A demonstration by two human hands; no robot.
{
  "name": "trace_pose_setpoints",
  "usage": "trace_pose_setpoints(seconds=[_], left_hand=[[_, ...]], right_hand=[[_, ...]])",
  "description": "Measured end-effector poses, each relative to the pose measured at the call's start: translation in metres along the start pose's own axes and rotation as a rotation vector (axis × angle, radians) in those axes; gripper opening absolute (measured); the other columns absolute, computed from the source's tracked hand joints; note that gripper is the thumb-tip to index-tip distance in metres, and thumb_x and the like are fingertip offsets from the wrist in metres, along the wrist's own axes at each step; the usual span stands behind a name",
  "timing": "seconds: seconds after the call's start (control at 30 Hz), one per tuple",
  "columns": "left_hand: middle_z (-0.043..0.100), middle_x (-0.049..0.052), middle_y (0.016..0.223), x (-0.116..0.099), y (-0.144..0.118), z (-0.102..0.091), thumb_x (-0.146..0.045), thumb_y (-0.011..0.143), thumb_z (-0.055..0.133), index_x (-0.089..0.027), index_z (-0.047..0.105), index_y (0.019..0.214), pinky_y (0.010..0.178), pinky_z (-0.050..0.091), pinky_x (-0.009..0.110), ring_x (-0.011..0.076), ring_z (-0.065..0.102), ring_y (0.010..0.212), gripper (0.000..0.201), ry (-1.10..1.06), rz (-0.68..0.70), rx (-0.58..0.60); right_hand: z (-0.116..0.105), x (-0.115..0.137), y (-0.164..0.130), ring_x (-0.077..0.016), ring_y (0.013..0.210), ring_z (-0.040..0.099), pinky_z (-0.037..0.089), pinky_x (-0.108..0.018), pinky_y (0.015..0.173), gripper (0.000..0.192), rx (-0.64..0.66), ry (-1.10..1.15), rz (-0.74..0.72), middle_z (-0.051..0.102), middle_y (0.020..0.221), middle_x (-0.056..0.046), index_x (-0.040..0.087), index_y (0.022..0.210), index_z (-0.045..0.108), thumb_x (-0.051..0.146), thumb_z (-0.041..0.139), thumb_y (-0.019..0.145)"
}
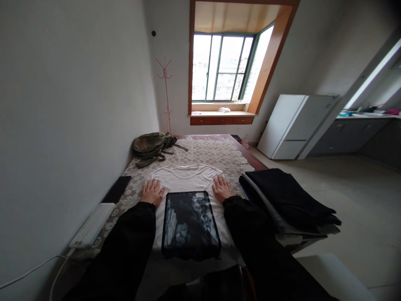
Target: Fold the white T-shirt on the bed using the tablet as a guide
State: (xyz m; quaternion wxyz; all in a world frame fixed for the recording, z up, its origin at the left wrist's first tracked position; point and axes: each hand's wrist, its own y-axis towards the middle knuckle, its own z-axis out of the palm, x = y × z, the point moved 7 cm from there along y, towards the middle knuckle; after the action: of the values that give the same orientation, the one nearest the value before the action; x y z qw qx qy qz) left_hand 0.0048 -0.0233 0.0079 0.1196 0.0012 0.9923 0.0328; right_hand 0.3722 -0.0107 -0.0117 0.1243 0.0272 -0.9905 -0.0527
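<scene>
Palms lie flat, fingers spread and gripping nothing, on a white T-shirt (188,184) spread face-up across the bed (216,154). The left hand (152,192) presses the shirt's left shoulder, over the folded-in sleeve; the right hand (222,188) presses its right shoulder. Both forearms, in black sleeves, reach straight forward on either side of the shirt's dark printed panel (189,224). Beyond the shirt's collar, open patterned bedcover runs to a green bag (152,147) near the wall. Left of the shirt, a black phone (117,189) and a white power strip (93,225) lie along the bed's wall-side edge. Right of the shirt, a pile of dark folded clothes (288,198) crowds the bed's outer edge, just beside the right sleeve.
</scene>
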Motion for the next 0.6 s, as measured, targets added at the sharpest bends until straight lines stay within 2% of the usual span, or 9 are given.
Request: trace_pose_setpoints(seconds=[0.1,0.17,0.27,0.33,0.4,0.47,0.53,0.57,0.6], left_hand=[[0.029,0.016,0.167,0.002,-0.003,0.008,-0.049,0.101,0.036,-0.014,0.037,0.158,0.125,0.013,0.06,0.0382,0.017,0.156,0.066,0.031,0.001,-0.017],[0.028,0.016,0.167,0.001,-0.002,0.006,-0.051,0.102,0.034,-0.013,0.036,0.158,0.126,0.012,0.059,0.038,0.016,0.156,0.068,0.03,-0.001,-0.001],[0.029,0.018,0.167,-0.006,-0.004,-0.005,-0.048,0.102,0.036,-0.01,0.037,0.157,0.126,0.008,0.059,0.0379,0.017,0.156,0.067,-0.027,-0.012,0.015],[0.037,0.017,0.163,-0.009,-0.019,-0.018,-0.044,0.102,0.039,-0.011,0.043,0.153,0.126,0.008,0.06,0.0366,0.023,0.154,0.061,-0.134,-0.016,-0.05],[0.052,0.015,0.154,-0.009,-0.055,-0.033,-0.041,0.101,0.04,-0.017,0.054,0.144,0.125,0.015,0.058,0.0333,0.036,0.148,0.051,-0.306,0.018,-0.22],[0.065,0.013,0.137,-0.003,-0.116,-0.039,-0.044,0.101,0.041,-0.019,0.063,0.13,0.118,0.036,0.048,0.0287,0.055,0.132,0.044,-0.495,0.099,-0.431],[0.072,0.009,0.111,0.023,-0.19,-0.028,-0.045,0.101,0.043,-0.02,0.067,0.11,0.101,0.049,0.041,0.0255,0.065,0.109,0.036,-0.635,-0.01,-0.674],[0.07,0.007,0.096,0.041,-0.229,-0.016,-0.044,0.101,0.042,-0.02,0.066,0.098,0.092,0.052,0.039,0.024,0.066,0.095,0.034,-0.683,-0.118,-0.81],[0.065,0.005,0.084,0.057,-0.262,0.002,-0.044,0.101,0.042,-0.021,0.063,0.092,0.084,0.053,0.038,0.0224,0.063,0.083,0.033,-0.718,-0.22,-0.876]], right_hand=[[0.009,-0.004,-0.002,-0.0336,0.157,0.014,0.014,-0.056,0.124,0.066,0.03,-0.037,0.036,0.022,0.169,-0.014,0.014,0.16,0.029,0.047,0.032,0.104],[0.006,-0.001,-0.002,-0.0334,0.157,0.013,0.012,-0.055,0.125,0.068,0.047,-0.033,0.035,0.021,0.17,-0.016,0.012,0.16,0.028,0.049,0.031,0.104],[-0.016,0.01,-0.007,-0.0349,0.155,0.019,0.008,-0.062,0.123,0.064,-0.021,0.043,0.005,0.026,0.167,-0.018,0.012,0.157,0.034,0.045,0.039,0.102],[-0.044,0.018,-0.027,-0.0343,0.149,0.032,0.013,-0.064,0.122,0.058,-0.199,0.174,-0.072,0.041,0.16,-0.018,0.016,0.15,0.044,0.042,0.046,0.099],[-0.07,0.018,-0.072,-0.0302,0.132,0.054,0.033,-0.055,0.116,0.044,-0.442,0.37,-0.187,0.062,0.139,-0.016,0.019,0.134,0.059,0.04,0.05,0.097],[-0.076,0.006,-0.137,-0.0233,0.097,0.068,0.052,-0.038,0.092,0.027,-0.585,0.57,-0.264,0.073,0.102,-0.009,0.02,0.109,0.069,0.037,0.051,0.097],[-0.056,-0.018,-0.206,-0.0177,0.065,0.063,0.051,-0.03,0.067,0.023,-0.624,0.673,-0.196,0.067,0.07,-0.002,0.021,0.087,0.07,0.035,0.054,0.096],[-0.04,-0.034,-0.24,-0.0159,0.055,0.056,0.047,-0.028,0.058,0.027,-0.64,0.701,-0.119,0.061,0.06,0.001,0.021,0.077,0.067,0.036,0.055,0.096],[-0.02,-0.052,-0.269,-0.0148,0.049,0.051,0.043,-0.028,0.053,0.031,-0.642,0.711,-0.02,0.056,0.054,0.002,0.022,0.071,0.064,0.039,0.055,0.095]])
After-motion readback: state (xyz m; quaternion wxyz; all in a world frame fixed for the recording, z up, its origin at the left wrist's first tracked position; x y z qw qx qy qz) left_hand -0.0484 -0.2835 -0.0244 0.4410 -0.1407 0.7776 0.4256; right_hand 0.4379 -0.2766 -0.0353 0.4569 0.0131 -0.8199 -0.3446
